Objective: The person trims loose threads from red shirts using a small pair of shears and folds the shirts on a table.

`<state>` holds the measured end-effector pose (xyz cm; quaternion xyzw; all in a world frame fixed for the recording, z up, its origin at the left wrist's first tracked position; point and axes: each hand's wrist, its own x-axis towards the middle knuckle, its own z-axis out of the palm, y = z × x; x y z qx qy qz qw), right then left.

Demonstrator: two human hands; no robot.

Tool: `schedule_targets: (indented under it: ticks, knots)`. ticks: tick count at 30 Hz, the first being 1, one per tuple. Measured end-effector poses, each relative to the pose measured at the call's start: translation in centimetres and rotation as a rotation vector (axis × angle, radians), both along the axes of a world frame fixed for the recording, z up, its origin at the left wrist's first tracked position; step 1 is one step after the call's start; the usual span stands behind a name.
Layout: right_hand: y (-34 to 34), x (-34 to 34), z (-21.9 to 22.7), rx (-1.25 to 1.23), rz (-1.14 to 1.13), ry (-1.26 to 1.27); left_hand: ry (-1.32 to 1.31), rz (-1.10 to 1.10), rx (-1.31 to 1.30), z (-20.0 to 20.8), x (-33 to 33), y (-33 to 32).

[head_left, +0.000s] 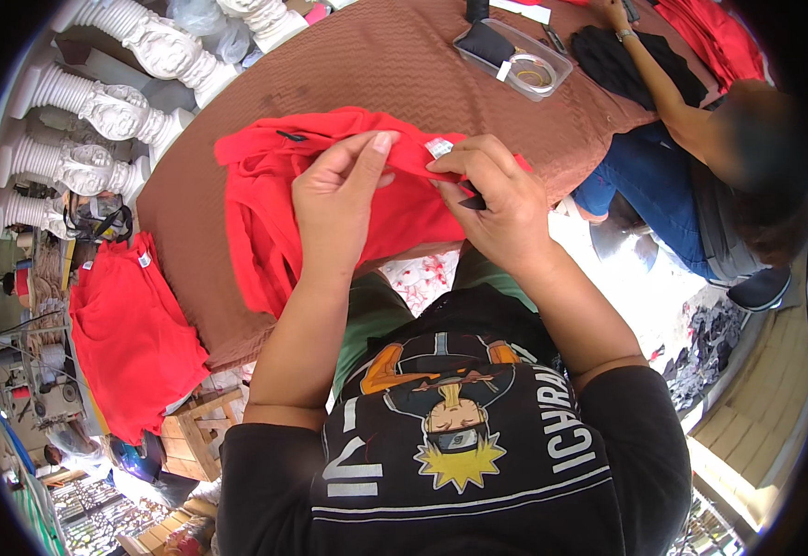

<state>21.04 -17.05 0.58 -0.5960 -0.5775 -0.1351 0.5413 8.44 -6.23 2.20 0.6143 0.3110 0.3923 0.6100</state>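
Observation:
A red garment (270, 199) lies bunched on the near side of the table, part of it hanging over the edge. My left hand (341, 190) pinches its upper edge between thumb and fingers. To the right, my right hand (501, 195) grips the same raised edge beside a small white label (438, 147). Something small and black (473, 199) sticks out from under my right fingers; its kind is mostly hidden. On the cloth left of my left hand shows a small dark piece (291, 137).
The table wears a brown cloth (367, 60). A clear plastic box (526, 79) holds a black pouch and a ring-shaped item. Black fabric (608, 60) lies near a seated person's arm (668, 93). Red garments (131, 334) hang at the left, below white ornate columns (112, 109).

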Motion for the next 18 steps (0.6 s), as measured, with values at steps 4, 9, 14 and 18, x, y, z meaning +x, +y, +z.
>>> schedule_targets:
  ticks: [4, 9, 14, 18]
  knots:
    - [-0.5, 0.6, -0.2, -0.043, 0.107, 0.016, -0.19, -0.069, -0.15, -0.4, -0.1, -0.1]
    - [-1.3, 1.3, 1.0, -0.176, 0.139, 0.15, -0.137, -0.134, -0.133, -0.5, -0.5, -0.3]
    - [-1.3, 1.4, 2.2, -0.172, 0.127, 0.232, -0.183, -0.227, -0.142, 0.0, -0.6, -1.1]
    - [-0.8, 1.0, 1.8, -0.094, 0.167, 0.249, -0.132, -0.224, -0.097, 0.0, -0.3, -1.4]
